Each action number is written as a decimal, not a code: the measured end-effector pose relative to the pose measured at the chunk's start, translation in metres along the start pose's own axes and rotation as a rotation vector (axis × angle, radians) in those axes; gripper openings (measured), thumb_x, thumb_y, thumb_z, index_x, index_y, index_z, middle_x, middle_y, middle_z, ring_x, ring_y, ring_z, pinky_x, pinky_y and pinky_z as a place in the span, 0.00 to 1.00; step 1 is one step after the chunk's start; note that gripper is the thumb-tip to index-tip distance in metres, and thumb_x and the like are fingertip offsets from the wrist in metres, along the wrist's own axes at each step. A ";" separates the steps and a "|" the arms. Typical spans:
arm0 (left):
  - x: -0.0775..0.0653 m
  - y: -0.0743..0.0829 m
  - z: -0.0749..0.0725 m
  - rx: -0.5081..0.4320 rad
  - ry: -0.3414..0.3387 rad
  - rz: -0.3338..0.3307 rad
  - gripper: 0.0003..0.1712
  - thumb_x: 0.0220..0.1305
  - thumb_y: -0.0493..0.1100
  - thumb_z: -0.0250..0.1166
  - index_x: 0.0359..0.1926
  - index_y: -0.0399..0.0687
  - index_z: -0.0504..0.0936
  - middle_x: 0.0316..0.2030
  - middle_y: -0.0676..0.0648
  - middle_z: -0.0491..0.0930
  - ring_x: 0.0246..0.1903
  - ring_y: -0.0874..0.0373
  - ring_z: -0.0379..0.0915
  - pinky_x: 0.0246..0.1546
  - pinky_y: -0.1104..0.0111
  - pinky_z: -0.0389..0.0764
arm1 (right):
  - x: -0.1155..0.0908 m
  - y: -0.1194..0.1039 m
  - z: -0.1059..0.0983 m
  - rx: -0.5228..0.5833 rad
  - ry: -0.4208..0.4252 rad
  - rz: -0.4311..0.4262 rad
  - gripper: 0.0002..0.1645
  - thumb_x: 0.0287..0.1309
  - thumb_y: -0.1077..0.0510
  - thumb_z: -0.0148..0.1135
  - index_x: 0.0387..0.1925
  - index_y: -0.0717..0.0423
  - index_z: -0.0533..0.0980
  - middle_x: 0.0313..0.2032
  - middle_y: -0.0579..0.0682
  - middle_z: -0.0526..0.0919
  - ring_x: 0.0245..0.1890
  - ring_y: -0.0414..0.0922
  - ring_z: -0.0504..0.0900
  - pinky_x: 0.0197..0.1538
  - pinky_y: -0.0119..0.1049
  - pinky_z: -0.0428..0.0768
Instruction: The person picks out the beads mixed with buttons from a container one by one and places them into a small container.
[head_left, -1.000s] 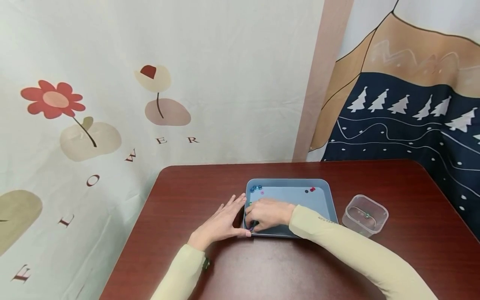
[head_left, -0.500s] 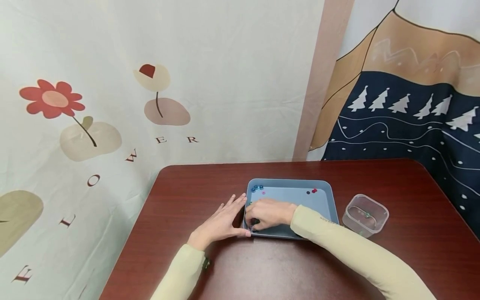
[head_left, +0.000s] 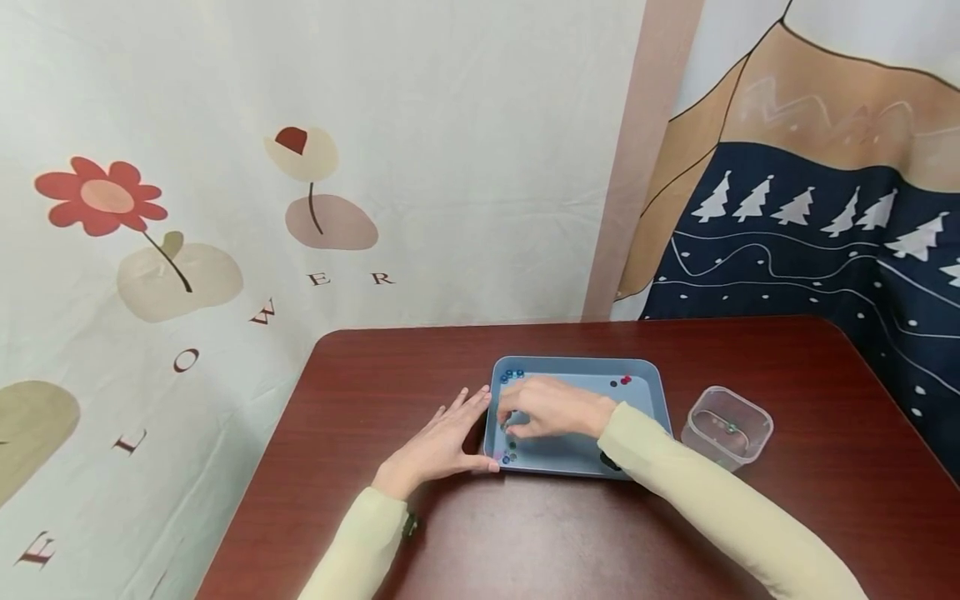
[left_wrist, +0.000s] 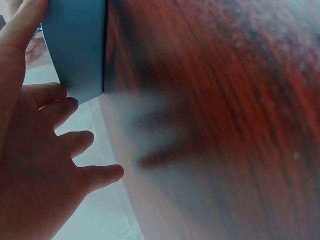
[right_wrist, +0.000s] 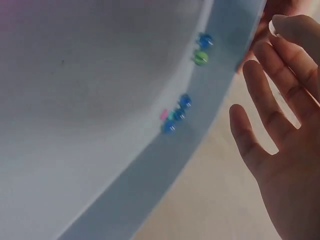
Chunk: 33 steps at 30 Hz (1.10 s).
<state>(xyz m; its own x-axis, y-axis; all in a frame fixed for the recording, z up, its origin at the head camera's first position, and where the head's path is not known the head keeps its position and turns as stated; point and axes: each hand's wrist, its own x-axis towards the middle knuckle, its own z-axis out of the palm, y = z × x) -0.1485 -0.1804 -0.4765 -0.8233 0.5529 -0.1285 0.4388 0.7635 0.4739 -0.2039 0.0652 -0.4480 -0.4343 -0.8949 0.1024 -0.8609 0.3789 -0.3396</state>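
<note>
My left hand (head_left: 435, 450) lies against the left side of a blue-grey tray (head_left: 570, 458), fingers spread and straight; the left wrist view shows its fingertips at the tray wall (left_wrist: 75, 50). Over the left part of the tray, my right hand (head_left: 555, 407) has its thumb and index finger close together and pointing down. In the right wrist view its other fingers reach out, fairly straight. A green bead (right_wrist: 200, 58) and a blue bead (right_wrist: 205, 40) lie along the tray's edge. Several blue beads (head_left: 513, 375) sit in the far left corner, and small mixed beads (head_left: 510, 457) in the near left corner.
Red beads (head_left: 626, 380) and a dark bead (head_left: 613, 383) lie at the tray's far right. Right of the tray stands a clear plastic box (head_left: 693, 437), with a thin cord and green bead showing in it. The wooden tabletop (head_left: 390, 367) meets a printed curtain (head_left: 480, 208) behind.
My right hand has moved up and slightly right from the tray's near left corner, uncovering the small beads there. My left hand has stayed in place at the tray's side.
</note>
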 end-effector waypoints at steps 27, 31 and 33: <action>0.000 0.002 -0.002 -0.007 0.005 -0.010 0.65 0.57 0.69 0.74 0.83 0.49 0.50 0.82 0.51 0.46 0.81 0.41 0.36 0.74 0.36 0.48 | -0.091 -0.035 -0.072 -0.108 0.522 0.180 0.11 0.55 0.54 0.80 0.42 0.45 0.88 0.42 0.41 0.88 0.47 0.43 0.82 0.54 0.48 0.79; 0.000 0.002 -0.001 -0.004 0.009 -0.008 0.65 0.57 0.69 0.74 0.83 0.49 0.51 0.82 0.51 0.47 0.81 0.41 0.37 0.74 0.36 0.48 | -0.111 -0.035 -0.079 -0.118 0.620 0.201 0.13 0.53 0.57 0.80 0.42 0.46 0.88 0.41 0.41 0.88 0.47 0.43 0.82 0.55 0.49 0.77; -0.001 0.002 -0.001 -0.006 0.006 -0.008 0.65 0.57 0.69 0.73 0.83 0.49 0.51 0.82 0.50 0.47 0.81 0.41 0.37 0.74 0.36 0.48 | -0.122 -0.035 -0.081 -0.124 0.658 0.224 0.14 0.52 0.58 0.80 0.42 0.47 0.87 0.41 0.41 0.88 0.47 0.44 0.82 0.56 0.49 0.76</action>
<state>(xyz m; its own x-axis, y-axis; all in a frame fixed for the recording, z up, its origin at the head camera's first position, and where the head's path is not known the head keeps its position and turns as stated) -0.1470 -0.1797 -0.4748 -0.8289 0.5447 -0.1274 0.4300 0.7661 0.4777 -0.1426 0.1802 -0.3726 -0.6408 -0.4789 0.6000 -0.7392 0.5960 -0.3137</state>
